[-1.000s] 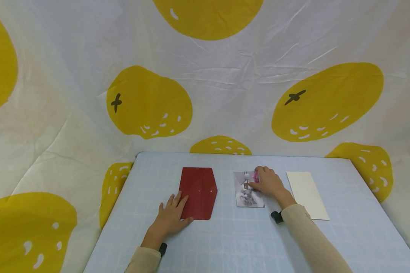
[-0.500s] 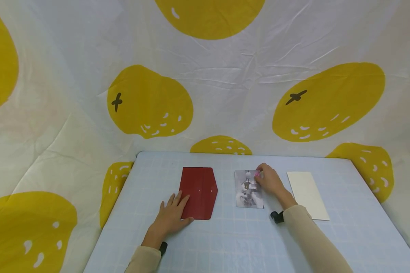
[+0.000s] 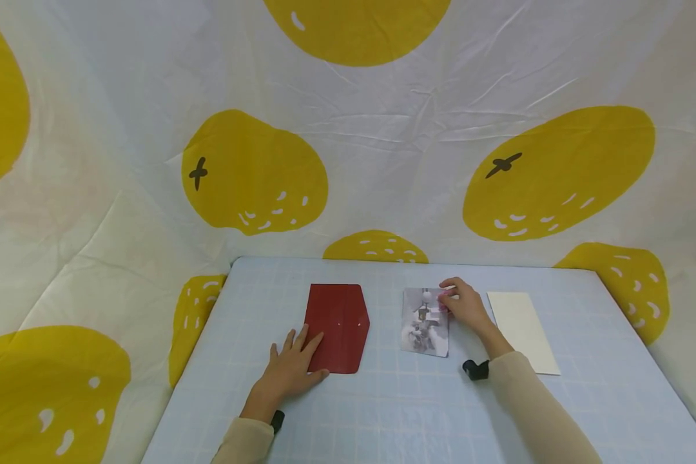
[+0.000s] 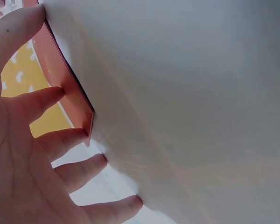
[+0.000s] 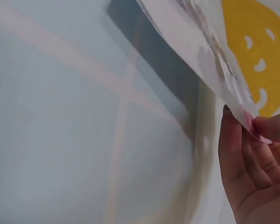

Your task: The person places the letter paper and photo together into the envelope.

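A red envelope [image 3: 342, 325] lies on the table with its pointed flap spread out to the right. My left hand [image 3: 290, 370] rests with spread, straight fingers on its lower left corner. In the left wrist view, two fingertips and the thumb touch the red envelope [image 4: 67, 86]. My right hand [image 3: 466, 306] pinches the upper right corner of a picture card [image 3: 423, 325] printed with a greyish scene and a pink patch. The right wrist view has the card [image 5: 200, 56] raised at an angle, its shadow on the table below, thumb over the corner and fingers beneath.
A blank cream-coloured rectangle [image 3: 524, 332] of paper or card lies right of the right hand, partly behind the forearm. The table [image 3: 383, 419] has a pale blue checked cover. A white cloth with yellow fruit prints [image 3: 255, 174] hangs behind and at the sides.
My right hand has gone from lying over the card to pinching its upper right corner, and the card has lifted and shifted slightly right. The left hand and envelope have stayed put.
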Action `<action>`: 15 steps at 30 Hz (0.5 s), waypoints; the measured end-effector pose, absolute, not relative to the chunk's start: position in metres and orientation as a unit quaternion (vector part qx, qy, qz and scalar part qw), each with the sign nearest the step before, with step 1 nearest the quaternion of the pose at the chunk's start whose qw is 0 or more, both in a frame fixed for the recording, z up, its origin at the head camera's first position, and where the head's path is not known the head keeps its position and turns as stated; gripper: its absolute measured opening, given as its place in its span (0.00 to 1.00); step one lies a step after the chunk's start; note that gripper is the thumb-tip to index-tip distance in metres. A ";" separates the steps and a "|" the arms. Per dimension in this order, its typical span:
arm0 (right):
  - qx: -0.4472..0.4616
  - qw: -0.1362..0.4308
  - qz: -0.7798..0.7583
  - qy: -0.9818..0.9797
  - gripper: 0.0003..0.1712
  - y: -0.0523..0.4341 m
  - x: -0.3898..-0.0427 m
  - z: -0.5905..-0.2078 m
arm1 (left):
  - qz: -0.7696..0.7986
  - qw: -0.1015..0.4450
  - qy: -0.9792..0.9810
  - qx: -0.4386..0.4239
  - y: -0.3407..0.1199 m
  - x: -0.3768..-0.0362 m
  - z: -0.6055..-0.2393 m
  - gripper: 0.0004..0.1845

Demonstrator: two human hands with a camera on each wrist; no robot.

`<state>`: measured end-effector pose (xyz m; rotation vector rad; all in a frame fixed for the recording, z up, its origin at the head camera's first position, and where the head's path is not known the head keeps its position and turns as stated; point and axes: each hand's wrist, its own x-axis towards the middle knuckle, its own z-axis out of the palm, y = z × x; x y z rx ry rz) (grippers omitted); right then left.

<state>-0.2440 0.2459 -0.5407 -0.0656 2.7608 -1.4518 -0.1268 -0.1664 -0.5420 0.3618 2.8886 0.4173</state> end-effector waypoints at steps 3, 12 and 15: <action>-0.009 0.032 -0.496 0.867 0.17 0.249 -0.244 -0.540 | 0.142 0.101 0.977 0.123 -0.166 -0.127 -0.542 0.44; -0.012 0.060 -0.570 0.820 0.20 0.252 -0.241 -0.538 | 0.137 0.104 0.978 0.121 -0.166 -0.128 -0.543 0.44; -0.012 0.057 -0.581 0.812 0.20 0.245 -0.242 -0.536 | 0.136 0.105 0.978 0.120 -0.166 -0.128 -0.543 0.44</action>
